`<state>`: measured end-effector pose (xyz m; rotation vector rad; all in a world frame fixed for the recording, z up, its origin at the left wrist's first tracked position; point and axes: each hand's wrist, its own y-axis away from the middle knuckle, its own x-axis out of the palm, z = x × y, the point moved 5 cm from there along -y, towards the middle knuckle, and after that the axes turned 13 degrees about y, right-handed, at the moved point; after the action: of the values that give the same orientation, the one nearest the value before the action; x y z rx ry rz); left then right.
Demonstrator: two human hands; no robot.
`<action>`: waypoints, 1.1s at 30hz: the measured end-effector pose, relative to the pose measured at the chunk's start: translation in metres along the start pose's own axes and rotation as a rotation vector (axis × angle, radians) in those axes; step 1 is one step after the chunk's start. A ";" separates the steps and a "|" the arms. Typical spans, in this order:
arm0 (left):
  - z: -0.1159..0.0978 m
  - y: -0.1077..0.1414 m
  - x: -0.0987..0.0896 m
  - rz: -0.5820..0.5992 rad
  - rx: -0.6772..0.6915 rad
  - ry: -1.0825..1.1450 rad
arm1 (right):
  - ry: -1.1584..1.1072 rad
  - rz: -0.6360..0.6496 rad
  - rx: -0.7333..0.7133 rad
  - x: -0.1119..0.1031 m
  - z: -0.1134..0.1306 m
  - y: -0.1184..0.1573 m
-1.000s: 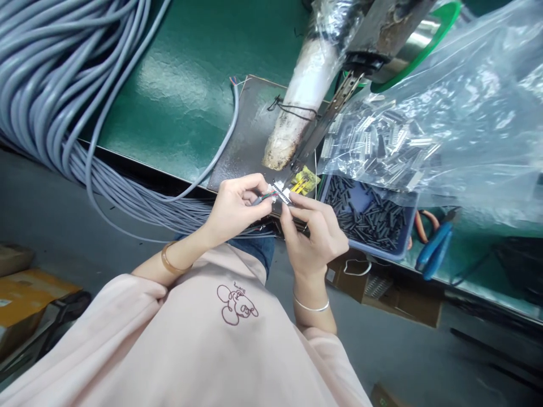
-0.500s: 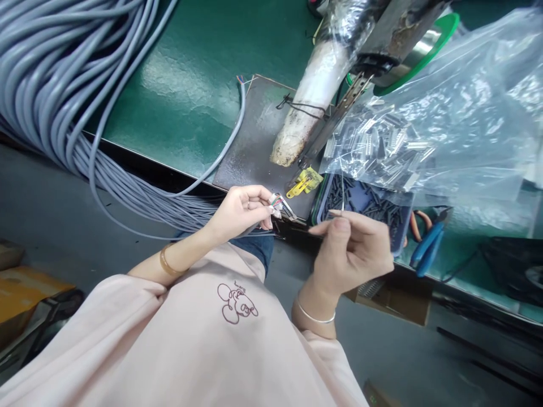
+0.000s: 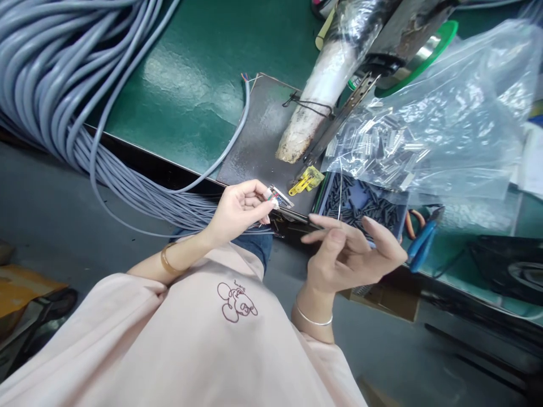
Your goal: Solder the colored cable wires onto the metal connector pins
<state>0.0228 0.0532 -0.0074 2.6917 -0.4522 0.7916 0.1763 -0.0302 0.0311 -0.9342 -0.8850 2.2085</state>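
My left hand [image 3: 245,208] pinches a small metal-shelled connector [image 3: 280,198] with short red and green wires at its end, near the table's front edge. Nearby, my right hand [image 3: 348,249] has its thumb against a middle finger, with the index finger lifted away. A thin silvery solder wire [image 3: 340,189] runs down to that thumb; its lower end is hidden by the fingers. Between the hands and the wrapped tool lies a yellow clip [image 3: 306,181] on a yellow pad. The perforated barrel of a soldering iron [image 3: 360,95] slants down toward it.
Looped grey cables [image 3: 55,73] fill the left side. A white wrapped tube [image 3: 307,107] hangs over a dark board [image 3: 258,135]. To the right are a bag of connectors [image 3: 386,141], a tray [image 3: 320,206] of black sleeves, blue-handled cutters [image 3: 422,246] and a green-rimmed spool [image 3: 452,31].
My right index finger has lifted off the solder wire and spread to the right, while the other fingers stretch out. The connector in my left hand has turned slightly and shifted left.
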 end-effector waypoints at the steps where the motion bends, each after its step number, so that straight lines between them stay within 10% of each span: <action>1: -0.001 0.000 0.000 -0.006 0.009 -0.006 | 0.005 -0.033 0.010 -0.001 -0.002 0.003; 7: -0.001 -0.002 0.007 0.043 0.036 -0.023 | 0.202 0.155 -0.019 0.022 -0.004 0.003; 33: -0.006 -0.015 0.017 -0.065 0.344 -0.286 | 0.252 0.074 -0.089 0.036 -0.006 -0.017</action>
<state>0.0392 0.0656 0.0039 3.1418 -0.3119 0.5039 0.1642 0.0083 0.0265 -1.2738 -0.8467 2.0663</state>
